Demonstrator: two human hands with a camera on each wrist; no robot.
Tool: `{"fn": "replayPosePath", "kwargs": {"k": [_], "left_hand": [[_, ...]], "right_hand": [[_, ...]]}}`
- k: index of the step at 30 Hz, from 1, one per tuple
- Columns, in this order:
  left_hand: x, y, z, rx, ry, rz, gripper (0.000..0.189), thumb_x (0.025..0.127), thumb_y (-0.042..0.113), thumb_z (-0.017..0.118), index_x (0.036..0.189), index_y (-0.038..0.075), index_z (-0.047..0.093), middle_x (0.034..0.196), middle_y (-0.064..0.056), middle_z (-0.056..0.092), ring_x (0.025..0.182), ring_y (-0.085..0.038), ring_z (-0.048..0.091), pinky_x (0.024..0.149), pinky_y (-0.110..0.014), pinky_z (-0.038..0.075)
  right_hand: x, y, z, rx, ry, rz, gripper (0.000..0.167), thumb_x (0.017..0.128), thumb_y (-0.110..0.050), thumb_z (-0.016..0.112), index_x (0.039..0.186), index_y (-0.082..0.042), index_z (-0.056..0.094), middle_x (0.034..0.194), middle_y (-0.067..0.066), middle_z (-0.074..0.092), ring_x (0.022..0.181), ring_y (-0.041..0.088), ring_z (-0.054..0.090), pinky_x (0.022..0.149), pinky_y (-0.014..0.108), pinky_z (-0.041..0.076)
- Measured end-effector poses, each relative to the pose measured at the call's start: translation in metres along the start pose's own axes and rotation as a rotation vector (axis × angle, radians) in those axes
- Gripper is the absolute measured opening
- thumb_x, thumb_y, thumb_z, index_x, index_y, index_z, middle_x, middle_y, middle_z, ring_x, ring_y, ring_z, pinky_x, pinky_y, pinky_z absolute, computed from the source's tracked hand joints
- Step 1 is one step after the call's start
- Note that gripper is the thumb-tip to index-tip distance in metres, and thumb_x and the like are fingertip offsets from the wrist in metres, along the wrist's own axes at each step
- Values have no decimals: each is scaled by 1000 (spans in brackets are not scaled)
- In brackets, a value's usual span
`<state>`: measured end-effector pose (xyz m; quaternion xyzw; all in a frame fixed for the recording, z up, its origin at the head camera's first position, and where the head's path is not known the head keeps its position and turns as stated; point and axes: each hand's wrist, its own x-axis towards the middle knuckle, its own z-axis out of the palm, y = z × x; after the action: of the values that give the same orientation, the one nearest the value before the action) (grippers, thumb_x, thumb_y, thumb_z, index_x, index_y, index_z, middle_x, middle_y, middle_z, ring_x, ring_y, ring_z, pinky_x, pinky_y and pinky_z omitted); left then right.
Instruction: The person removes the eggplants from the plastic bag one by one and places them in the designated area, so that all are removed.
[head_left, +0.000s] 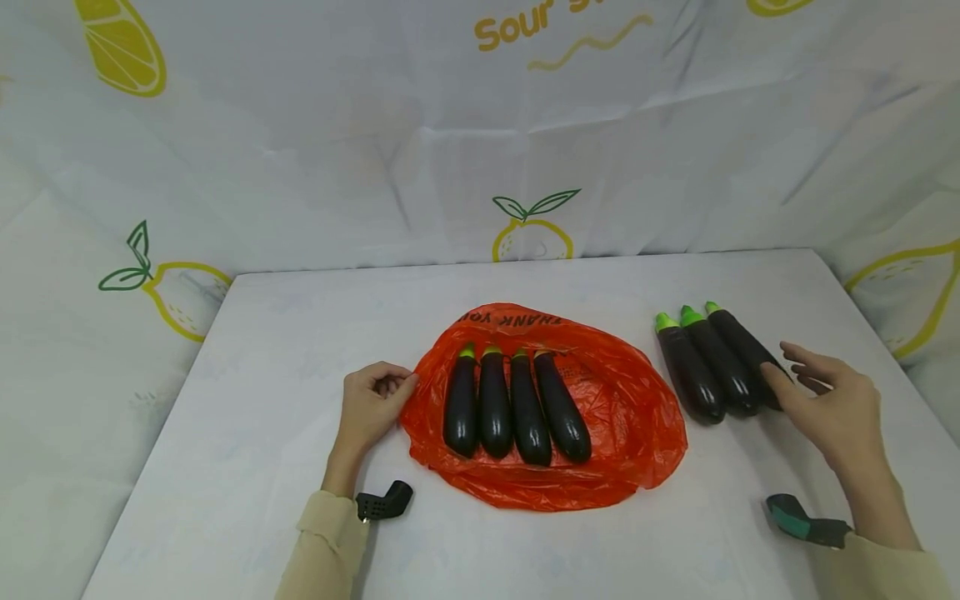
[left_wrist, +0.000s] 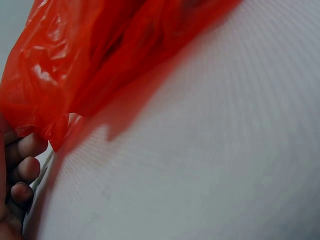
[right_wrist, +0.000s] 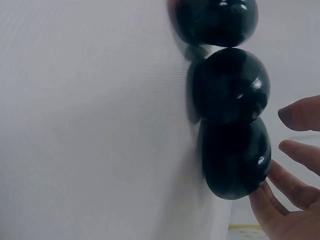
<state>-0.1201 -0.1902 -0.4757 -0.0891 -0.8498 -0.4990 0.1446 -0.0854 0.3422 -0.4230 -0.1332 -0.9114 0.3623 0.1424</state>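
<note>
Lying between hands (head_left: 371, 404) (head_left: 843, 408): red bag (head_left: 618, 417), eggplants (head_left: 717, 362); lemon-print cloth (head_left: 300, 150) behind table (head_left: 247, 458).

The head camera looks from above, forward and down, over the whole width of the table (head_left: 225, 425) to the cloth (head_left: 315, 142) behind, from farther away than the others. The left wrist camera looks from close, low and tilted, at the bag's (head_left: 618, 408) edge beside the left hand (head_left: 378, 402). The right wrist camera, also close and turned sideways, faces the rounded ends of three eggplants (head_left: 720, 362) near the right hand (head_left: 840, 408). The head view shares these parts with each wrist view.
</note>
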Motion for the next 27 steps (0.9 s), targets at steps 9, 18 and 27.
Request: {"fn": "replayPosePath", "kwargs": {"k": [9,18,27], "left_hand": [[0,0,0,2,-3,-1,5,87,7,77,86,3,77,71,-8,68,62,-7,49,58,-17,43],[0,-1,0,-3,-4,13,4,87,6,77,86,2,77,71,-8,69,62,-6,49,58,-17,43],[0,-2,0,-11,-10,8,8,87,9,77,86,1,77,70,-9,68,61,-6,48,57,-17,42]], "right_hand": [[-6,-11,0,76,66,-50,46,92,-19,73,131,4,66,103,-44,53,92,-25,47,82,-7,36],[-16,-28,6,146,36,-107,43,91,-14,74,130,4,67,109,-38,60,98,-22,52,84,-5,40],[-27,-48,15,219,-28,-196,40,89,-2,74,126,12,65,108,-38,58,97,-17,57,86,-5,41]]}}
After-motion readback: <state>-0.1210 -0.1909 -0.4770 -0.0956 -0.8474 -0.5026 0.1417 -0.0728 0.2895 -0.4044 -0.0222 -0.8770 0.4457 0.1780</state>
